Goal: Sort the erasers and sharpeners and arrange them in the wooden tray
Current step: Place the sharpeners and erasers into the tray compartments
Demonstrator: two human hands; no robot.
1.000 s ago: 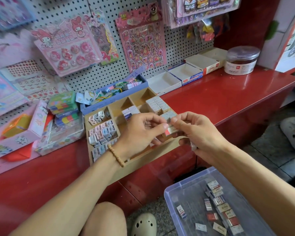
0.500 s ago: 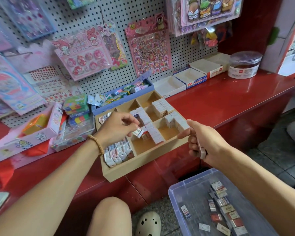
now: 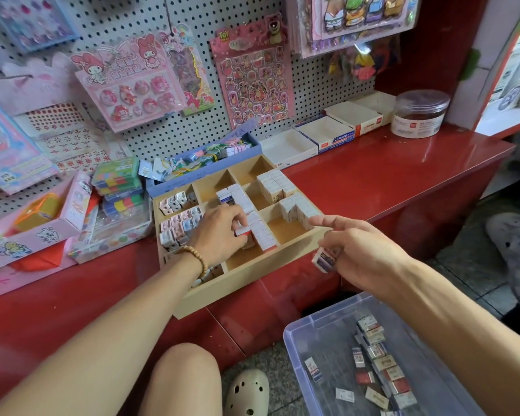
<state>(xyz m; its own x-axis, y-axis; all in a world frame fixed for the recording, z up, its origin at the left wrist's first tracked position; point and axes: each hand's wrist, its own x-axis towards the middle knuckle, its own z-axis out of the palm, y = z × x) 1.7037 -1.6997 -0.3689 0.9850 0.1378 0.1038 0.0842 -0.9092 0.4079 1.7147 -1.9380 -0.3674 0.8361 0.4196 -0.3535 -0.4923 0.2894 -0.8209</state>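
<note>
Wooden tray (image 3: 246,283) part-filled; left hand (image 3: 219,232) pinches a light, rigid eraser (image 3: 242,231) by its sides, right hand (image 3: 360,250) grips another (image 3: 323,259).

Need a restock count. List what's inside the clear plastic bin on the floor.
Loose wrapped erasers lie scattered on the clear plastic bin floor. The right forearm covers the bin's right side, hiding anything there.

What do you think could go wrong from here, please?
1. The left hand is pushing an eraser against a tight standing row; a nudge might topple it.
2. The wooden tray overhangs the red counter, so pressing near its front could tip it.
3. The right hand holds its eraser loosely over the edge; it may drop.
</note>
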